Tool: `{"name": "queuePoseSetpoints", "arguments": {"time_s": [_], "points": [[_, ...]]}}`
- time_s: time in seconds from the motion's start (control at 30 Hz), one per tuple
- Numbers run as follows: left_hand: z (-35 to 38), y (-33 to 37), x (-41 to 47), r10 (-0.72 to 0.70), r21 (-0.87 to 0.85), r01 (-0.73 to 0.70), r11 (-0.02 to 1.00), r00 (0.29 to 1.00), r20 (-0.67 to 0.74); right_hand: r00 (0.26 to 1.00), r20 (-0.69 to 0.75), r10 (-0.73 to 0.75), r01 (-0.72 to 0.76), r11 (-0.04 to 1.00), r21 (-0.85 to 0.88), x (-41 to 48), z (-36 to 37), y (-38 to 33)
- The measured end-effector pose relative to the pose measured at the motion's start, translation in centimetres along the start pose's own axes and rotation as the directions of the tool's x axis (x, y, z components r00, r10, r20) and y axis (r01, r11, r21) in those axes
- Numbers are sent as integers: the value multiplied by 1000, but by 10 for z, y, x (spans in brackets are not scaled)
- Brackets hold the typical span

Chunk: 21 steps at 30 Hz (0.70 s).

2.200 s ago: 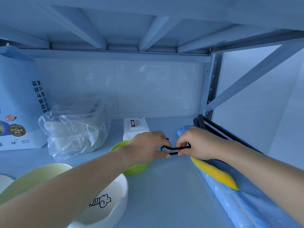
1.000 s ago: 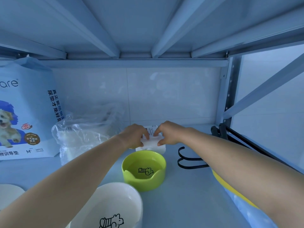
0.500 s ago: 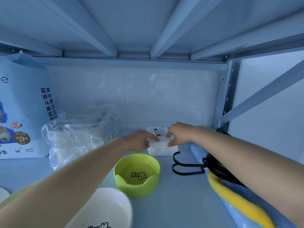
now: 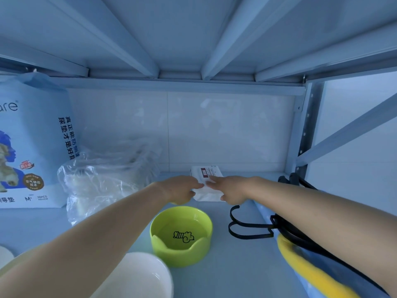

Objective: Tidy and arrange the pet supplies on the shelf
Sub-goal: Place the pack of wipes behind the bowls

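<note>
Both hands reach to the back of the shelf [image 4: 236, 265] and meet on a small white packet [image 4: 207, 183] that lies flat near the back edge, a little right of the middle. The left hand [image 4: 178, 189] grips the packet's left side, fingers over the top and thumb at the front edge. The right hand [image 4: 231, 189] holds its right side, fingers laid across the top and thumb below.

Just in front of the packet stands a green bowl [image 4: 181, 235], apart from it by a narrow strip of bare shelf. A white bowl [image 4: 137, 276] sits at the front edge, close to the green one. To the left, a crumpled clear plastic bag [image 4: 103, 181] lies beside a tall blue pad bag [image 4: 30, 143] standing at the back left corner. On the right, a black wire hook [image 4: 247, 227] lies flat between the green bowl and a blue and yellow bundle [image 4: 305, 272] along the shelf's right edge. Bare shelf runs between the green bowl and the hook, and along the back wall between the plastic bag and the packet.
</note>
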<state>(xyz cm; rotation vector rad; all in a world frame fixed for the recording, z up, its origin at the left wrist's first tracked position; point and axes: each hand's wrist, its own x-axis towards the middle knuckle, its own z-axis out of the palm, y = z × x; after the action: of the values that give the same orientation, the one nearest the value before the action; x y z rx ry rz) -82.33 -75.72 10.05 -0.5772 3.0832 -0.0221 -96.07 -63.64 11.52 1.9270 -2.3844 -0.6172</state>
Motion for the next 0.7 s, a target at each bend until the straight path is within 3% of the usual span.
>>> {"name": "queuePoseSetpoints", "arguments": {"time_s": [0.2,0.37,0.53,0.7], "points": [[4,8,10,-132,185,108,977,984,122,996,66,59,-61,998,25,16,-3,10],[3,15,15,-178,243,149,959,979,103,992,76,96,-100,994,48,24,-3,13],[2,15,17,-186,246,156,957,977,105,993,82,85,-92,992,90,24,-4,14],[-7,7,-8,-145,203,134,970,989,40,997,-32,68,-60,975,212,10,-4,14]]}}
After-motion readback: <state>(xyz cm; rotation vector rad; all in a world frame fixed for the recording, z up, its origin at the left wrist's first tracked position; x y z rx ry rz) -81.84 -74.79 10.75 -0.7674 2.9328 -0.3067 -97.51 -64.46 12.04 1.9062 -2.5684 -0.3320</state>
